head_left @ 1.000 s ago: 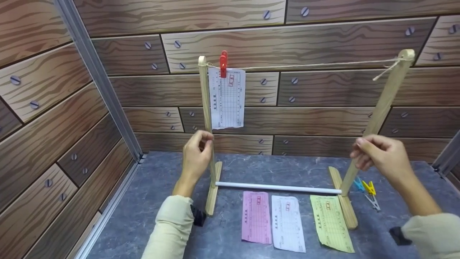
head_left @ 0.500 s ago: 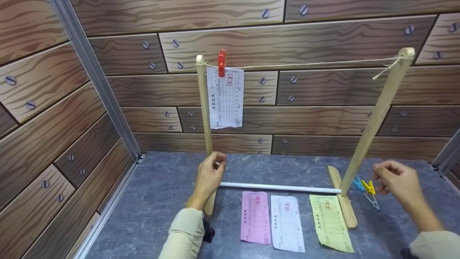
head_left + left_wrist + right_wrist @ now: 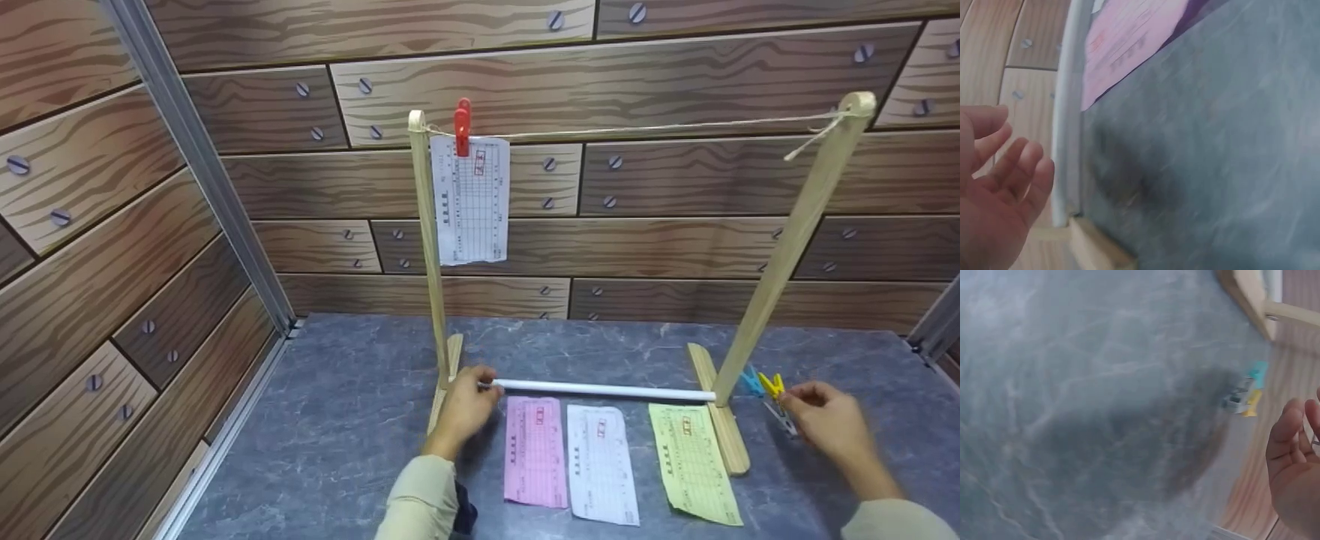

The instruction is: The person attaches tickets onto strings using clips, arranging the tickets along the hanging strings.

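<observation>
My left hand (image 3: 469, 405) hovers over the left end of the white rod (image 3: 600, 388), left of a pink paper slip (image 3: 535, 454). In the left wrist view its loosely bent fingers (image 3: 1039, 183) hold nothing. My right hand (image 3: 832, 427) is just right of several clothespins: blue (image 3: 751, 381), yellow (image 3: 771, 385) and grey (image 3: 781, 418). The right wrist view has these pins apart from its relaxed fingers (image 3: 1289, 424). A red clothespin (image 3: 463, 127) clips a white slip (image 3: 472, 202) to the string (image 3: 637, 129) near the left post.
Another white slip (image 3: 602, 465) and a yellow-green slip (image 3: 694, 463) lie on the grey marbled table (image 3: 315, 442). Wooden posts rise at left (image 3: 427, 240) and right (image 3: 795, 247), on flat feet. Wood-patterned walls (image 3: 660, 90) enclose the back and left.
Both hands have come down from beside the posts, the left moving right to the rod's end, the right lowering beside the clothespins. The papers and the stand have stayed put.
</observation>
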The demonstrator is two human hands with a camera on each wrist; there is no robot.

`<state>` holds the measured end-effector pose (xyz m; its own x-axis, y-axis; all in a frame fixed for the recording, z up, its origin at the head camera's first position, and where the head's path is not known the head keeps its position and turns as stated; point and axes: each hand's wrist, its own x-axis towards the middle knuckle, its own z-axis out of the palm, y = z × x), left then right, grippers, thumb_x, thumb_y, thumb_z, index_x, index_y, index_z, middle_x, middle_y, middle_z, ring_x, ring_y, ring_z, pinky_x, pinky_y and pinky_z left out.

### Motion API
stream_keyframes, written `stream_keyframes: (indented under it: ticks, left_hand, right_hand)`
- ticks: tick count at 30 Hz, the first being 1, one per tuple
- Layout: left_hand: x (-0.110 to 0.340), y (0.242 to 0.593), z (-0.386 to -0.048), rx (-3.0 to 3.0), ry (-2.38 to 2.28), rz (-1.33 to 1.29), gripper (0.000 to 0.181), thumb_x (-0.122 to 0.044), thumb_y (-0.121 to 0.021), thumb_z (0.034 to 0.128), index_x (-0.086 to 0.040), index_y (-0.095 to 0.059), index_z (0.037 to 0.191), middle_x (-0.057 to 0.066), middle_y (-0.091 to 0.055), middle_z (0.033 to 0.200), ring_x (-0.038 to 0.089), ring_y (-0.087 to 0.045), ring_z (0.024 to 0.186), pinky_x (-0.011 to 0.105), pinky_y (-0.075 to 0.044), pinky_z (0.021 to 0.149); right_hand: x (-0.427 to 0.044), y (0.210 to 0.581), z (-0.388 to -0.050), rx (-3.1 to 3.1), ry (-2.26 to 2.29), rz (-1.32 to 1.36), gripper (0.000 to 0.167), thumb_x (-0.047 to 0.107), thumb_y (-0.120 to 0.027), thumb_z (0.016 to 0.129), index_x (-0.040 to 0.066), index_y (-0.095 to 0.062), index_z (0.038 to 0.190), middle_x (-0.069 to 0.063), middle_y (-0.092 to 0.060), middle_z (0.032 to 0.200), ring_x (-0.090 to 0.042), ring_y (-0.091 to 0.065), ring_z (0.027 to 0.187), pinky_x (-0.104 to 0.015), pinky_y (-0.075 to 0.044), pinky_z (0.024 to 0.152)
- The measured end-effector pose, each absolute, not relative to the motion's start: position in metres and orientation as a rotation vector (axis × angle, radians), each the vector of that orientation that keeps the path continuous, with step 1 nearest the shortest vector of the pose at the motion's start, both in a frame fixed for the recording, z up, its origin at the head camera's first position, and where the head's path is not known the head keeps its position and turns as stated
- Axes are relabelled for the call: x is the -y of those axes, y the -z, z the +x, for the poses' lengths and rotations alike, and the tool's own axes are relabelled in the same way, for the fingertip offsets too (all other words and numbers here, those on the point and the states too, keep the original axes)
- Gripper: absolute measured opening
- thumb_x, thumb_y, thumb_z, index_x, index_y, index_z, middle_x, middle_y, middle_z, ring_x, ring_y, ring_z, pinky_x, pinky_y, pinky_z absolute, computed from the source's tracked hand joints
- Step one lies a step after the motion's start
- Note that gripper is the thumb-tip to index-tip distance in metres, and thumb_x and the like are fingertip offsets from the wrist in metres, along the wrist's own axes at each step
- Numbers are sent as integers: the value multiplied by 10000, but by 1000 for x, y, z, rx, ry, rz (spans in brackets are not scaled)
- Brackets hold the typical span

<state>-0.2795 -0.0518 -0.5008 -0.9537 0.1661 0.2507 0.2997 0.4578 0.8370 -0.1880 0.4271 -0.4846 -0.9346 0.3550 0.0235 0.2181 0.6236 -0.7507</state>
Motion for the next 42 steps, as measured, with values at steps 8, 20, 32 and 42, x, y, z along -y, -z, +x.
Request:
stream_keyframes:
  ticks: [8,20,32,42]
  left_hand:
    - [38,519,-270,2677,1234,-353,312,-57,-797,792,50,-717,1075,151,-606,1054,358,-622,1026,465,-480,949]
    - [26,526,-257,2711,956,-372,298,-90,-849,694,-52,-731,965,84,-537,1015,301,-527,946,458,-479,787]
    - [29,532,-259,2698,950,-562,307,-4,-765,753,-120,-636,1006,11,-608,980,250,-548,929,444,-447,807]
    - [32,532,-259,2679,937,-663,155,14,-743,775,-110,-701,857,-20,-543,958,200,-568,866,385,-476,784]
  right_hand:
    - [-435,499,-190,2874,-1148,-578,799,471,-647,950,-184,-365,1310,-394,-513,1131,-351,-605,851,-421,-508,651]
    - [-432,506,-196,2994,-918,-599,789,437,-679,943,-220,-381,1262,-442,-446,1239,-600,-448,1158,-661,-400,921]
    - [-432,506,-194,2913,-1014,-666,500,271,-620,943,-179,-506,1130,-305,-578,997,-395,-573,908,-533,-467,761]
    - [-433,510,-186,2625,-1372,-791,498,217,-603,951,-174,-437,1211,-174,-597,860,-179,-614,644,-343,-545,536]
